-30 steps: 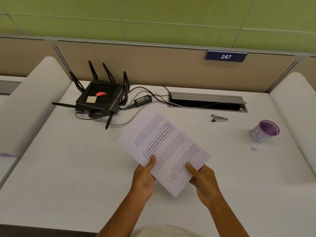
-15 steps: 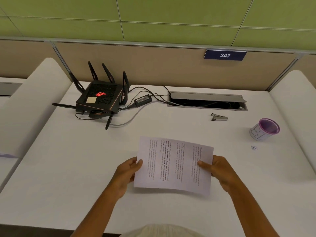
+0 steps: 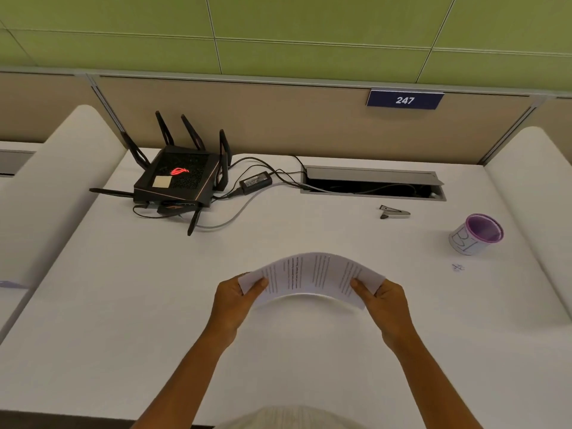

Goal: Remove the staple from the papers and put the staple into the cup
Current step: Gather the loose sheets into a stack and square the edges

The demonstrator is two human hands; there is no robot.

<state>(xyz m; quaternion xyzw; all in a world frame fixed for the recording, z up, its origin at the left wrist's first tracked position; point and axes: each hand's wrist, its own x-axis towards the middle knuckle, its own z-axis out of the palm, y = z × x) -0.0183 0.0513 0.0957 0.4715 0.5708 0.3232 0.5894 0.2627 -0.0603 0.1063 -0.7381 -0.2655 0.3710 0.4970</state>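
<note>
Two hands at work: my left hand (image 3: pixel 232 300) and right hand (image 3: pixel 387 300) pinch opposite ends of the papers (image 3: pixel 312 278), fingers closed on the sheets, which bow upward above the white table (image 3: pixel 123 320). No staple can be made out at this size. The staple remover (image 3: pixel 395 211) lies untouched near the cable hatch (image 3: pixel 371 182), and the purple-rimmed cup (image 3: pixel 475 233) waits well to my right. By my reckoning, everything remains to be done.
</note>
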